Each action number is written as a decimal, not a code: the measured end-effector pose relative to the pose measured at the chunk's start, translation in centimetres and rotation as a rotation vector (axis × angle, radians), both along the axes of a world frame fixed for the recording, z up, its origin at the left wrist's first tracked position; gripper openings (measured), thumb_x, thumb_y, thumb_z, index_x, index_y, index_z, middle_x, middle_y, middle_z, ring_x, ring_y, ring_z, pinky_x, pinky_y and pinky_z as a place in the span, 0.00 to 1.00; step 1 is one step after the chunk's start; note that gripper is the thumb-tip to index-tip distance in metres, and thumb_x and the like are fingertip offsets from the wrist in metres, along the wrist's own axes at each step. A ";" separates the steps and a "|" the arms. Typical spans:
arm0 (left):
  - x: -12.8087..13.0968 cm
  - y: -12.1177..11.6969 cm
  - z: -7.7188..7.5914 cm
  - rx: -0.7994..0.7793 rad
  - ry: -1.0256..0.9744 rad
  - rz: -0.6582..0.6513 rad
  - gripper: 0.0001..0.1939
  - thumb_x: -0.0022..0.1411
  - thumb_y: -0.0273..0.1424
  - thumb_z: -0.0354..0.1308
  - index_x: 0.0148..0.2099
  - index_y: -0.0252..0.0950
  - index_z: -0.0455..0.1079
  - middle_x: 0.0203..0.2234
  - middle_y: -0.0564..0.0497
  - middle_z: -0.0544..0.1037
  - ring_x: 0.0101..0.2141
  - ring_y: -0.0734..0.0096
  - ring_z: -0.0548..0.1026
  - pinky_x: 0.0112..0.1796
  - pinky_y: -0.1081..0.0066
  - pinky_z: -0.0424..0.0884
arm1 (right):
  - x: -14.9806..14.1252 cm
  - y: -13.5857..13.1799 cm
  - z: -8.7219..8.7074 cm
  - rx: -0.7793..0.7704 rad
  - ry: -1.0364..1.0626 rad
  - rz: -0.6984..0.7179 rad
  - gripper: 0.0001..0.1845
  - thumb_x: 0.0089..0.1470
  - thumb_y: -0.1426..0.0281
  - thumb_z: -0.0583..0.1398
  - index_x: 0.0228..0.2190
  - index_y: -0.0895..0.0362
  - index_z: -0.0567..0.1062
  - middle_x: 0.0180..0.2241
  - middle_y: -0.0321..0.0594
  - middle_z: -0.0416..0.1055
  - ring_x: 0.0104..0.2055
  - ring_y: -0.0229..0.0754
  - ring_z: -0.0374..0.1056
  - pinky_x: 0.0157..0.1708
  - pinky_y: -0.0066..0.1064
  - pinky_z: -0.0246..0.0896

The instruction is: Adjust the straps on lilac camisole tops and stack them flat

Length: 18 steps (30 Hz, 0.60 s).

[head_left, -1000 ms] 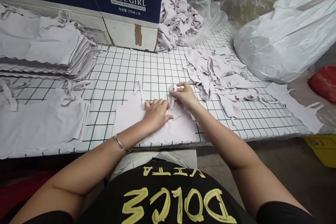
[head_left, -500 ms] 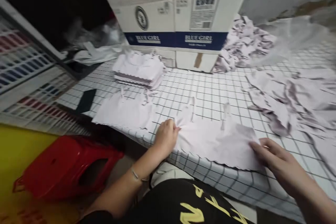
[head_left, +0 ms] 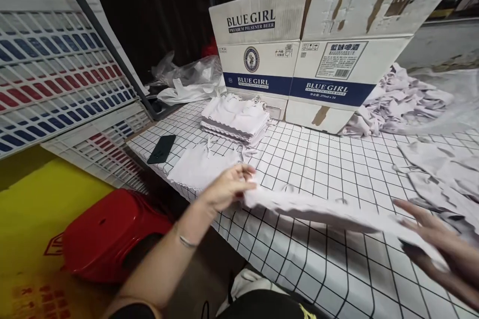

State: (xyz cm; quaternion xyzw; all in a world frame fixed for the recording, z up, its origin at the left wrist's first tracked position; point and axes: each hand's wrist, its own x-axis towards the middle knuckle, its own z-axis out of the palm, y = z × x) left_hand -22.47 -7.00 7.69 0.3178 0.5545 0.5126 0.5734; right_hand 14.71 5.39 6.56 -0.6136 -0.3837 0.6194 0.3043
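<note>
The garment, a pale piece of cloth, hangs as a long, narrow band between the left hand and the right hand, over the front part of the gridded surface. The left fingers are closed on its near-left end, thumb against fingertips. The right fingers are spread about the other end, with cloth passing between them; blur hides whether they grip it or only bear it, so I cannot tell.

The cloth sags between the two hands, so I judge it light, limp and stretchy, with no stiffness of its own. It should not break, but it may fold, twist or crease if one end goes slack. The side edges look the best hold, one pinch at each end with light, even tension; the thin straps could tangle or pull it out of shape.

Just beyond the left fingers lies a flat garment, with a neat stack farther off behind it. A dark flat object is left of those fingers. Loose garments lie beyond the right fingers, and a printed cardboard box stands well past both hands.
</note>
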 end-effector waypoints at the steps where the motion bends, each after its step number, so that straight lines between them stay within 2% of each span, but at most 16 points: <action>1: -2.6 0.3 1.4 0.052 -0.012 0.019 0.16 0.53 0.20 0.63 0.44 0.37 0.69 0.41 0.47 0.73 0.36 0.69 0.76 0.30 0.71 0.75 | -2.5 0.8 1.6 -0.058 0.110 0.018 0.36 0.27 0.76 0.70 0.42 0.39 0.74 0.42 0.47 0.70 0.26 0.42 0.72 0.22 0.23 0.73; 4: -10.6 1.8 5.9 0.081 0.086 0.114 0.17 0.53 0.16 0.62 0.45 0.32 0.70 0.42 0.43 0.75 0.34 0.69 0.77 0.30 0.71 0.76 | -11.5 3.5 6.2 -0.033 0.299 0.148 0.25 0.43 0.82 0.65 0.41 0.45 0.75 0.36 0.41 0.71 0.26 0.36 0.72 0.25 0.16 0.74; 6: -15.6 2.6 8.9 0.100 0.156 0.207 0.18 0.53 0.14 0.61 0.47 0.31 0.69 0.42 0.41 0.76 0.35 0.67 0.78 0.31 0.70 0.77 | -17.6 4.9 8.5 0.006 0.416 0.185 0.17 0.55 0.84 0.58 0.40 0.52 0.73 0.33 0.41 0.71 0.26 0.35 0.72 0.25 0.18 0.75; 8: -19.8 3.0 11.3 0.153 0.232 0.310 0.18 0.52 0.13 0.61 0.46 0.30 0.69 0.40 0.42 0.77 0.36 0.67 0.78 0.32 0.71 0.76 | -22.9 5.8 10.0 0.049 0.536 0.185 0.14 0.61 0.86 0.54 0.36 0.57 0.71 0.32 0.42 0.71 0.28 0.36 0.73 0.27 0.20 0.76; 10: -22.9 2.7 12.3 0.184 0.314 0.390 0.19 0.51 0.12 0.61 0.45 0.29 0.70 0.38 0.43 0.77 0.36 0.68 0.77 0.33 0.72 0.76 | -26.7 5.9 10.2 0.068 0.583 0.225 0.13 0.63 0.86 0.54 0.33 0.59 0.71 0.31 0.42 0.72 0.29 0.35 0.73 0.28 0.20 0.75; 11: -23.9 2.3 12.1 0.177 0.358 0.415 0.19 0.49 0.12 0.62 0.44 0.29 0.70 0.38 0.43 0.77 0.37 0.69 0.77 0.33 0.73 0.76 | -28.1 5.6 9.8 0.065 0.573 0.260 0.13 0.63 0.86 0.54 0.32 0.60 0.71 0.31 0.42 0.72 0.29 0.35 0.73 0.28 0.19 0.75; 13: -25.2 1.3 10.1 0.067 0.468 0.413 0.21 0.46 0.13 0.63 0.44 0.31 0.71 0.40 0.44 0.76 0.37 0.70 0.76 0.34 0.74 0.75 | -29.6 4.3 7.8 0.035 0.493 0.349 0.14 0.61 0.87 0.55 0.29 0.62 0.71 0.31 0.43 0.72 0.27 0.35 0.73 0.26 0.19 0.75; 16: -25.5 -0.8 4.6 -0.191 0.622 0.362 0.23 0.42 0.16 0.66 0.43 0.33 0.72 0.38 0.46 0.75 0.34 0.69 0.75 0.32 0.72 0.73 | -29.8 1.5 2.9 -0.004 0.321 0.498 0.14 0.58 0.89 0.57 0.25 0.63 0.72 0.28 0.45 0.73 0.24 0.37 0.71 0.22 0.21 0.73; 18: -25.1 -2.2 0.7 -0.283 0.680 0.327 0.21 0.40 0.20 0.68 0.41 0.32 0.73 0.33 0.49 0.75 0.32 0.69 0.74 0.31 0.72 0.72 | -29.3 -0.4 -0.4 -0.032 0.225 0.606 0.12 0.57 0.88 0.59 0.25 0.64 0.72 0.25 0.45 0.72 0.21 0.38 0.70 0.21 0.23 0.72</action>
